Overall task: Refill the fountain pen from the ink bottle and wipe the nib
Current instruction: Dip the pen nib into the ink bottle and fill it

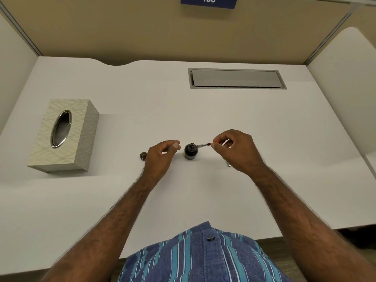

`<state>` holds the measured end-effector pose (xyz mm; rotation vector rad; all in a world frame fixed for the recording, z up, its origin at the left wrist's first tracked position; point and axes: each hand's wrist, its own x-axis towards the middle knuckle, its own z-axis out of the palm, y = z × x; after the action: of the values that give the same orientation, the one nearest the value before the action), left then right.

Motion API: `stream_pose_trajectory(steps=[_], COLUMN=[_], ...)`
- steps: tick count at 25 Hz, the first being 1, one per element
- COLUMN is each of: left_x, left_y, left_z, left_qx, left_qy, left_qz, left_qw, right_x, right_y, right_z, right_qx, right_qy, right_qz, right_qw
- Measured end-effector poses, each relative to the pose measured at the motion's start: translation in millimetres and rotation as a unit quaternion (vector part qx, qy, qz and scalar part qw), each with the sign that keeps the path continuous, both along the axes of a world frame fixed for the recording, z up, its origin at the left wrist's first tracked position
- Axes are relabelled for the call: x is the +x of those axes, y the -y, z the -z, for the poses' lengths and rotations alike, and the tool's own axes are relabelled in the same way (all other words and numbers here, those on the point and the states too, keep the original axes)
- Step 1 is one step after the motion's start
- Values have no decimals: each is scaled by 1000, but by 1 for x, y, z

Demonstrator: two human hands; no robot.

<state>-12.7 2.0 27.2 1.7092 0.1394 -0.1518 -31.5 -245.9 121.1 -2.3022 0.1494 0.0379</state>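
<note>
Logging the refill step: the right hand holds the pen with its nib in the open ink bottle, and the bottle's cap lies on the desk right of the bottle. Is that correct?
Not quite. In the head view the cap lies left of the ink bottle, behind the left hand. The rest holds: the right hand holds the pen with its nib in the open bottle.

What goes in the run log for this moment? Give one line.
stage: filling | right hand: pinches pen, nib end in ink bottle | left hand: holds nothing, beside bottle | cap: off, on desk
</note>
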Motion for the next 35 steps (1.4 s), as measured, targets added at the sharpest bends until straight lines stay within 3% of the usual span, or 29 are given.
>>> stream_pose_trajectory(steps=[8,15,35], left_x=[24,47,51], left_y=[4,10,16], left_z=[-2,-5,6], left_qx=[72,76,46], left_qy=[40,76,68], left_qz=[97,173,211], left_qw=[992,979,974], right_x=[27,46,50], right_y=[-16,-29,-35], right_z=[2,3,8], right_qx=[-52,-95,-75], right_qy=[7,-3,-23], right_qz=[-53,-106,-97], right_qw=[997,990,992])
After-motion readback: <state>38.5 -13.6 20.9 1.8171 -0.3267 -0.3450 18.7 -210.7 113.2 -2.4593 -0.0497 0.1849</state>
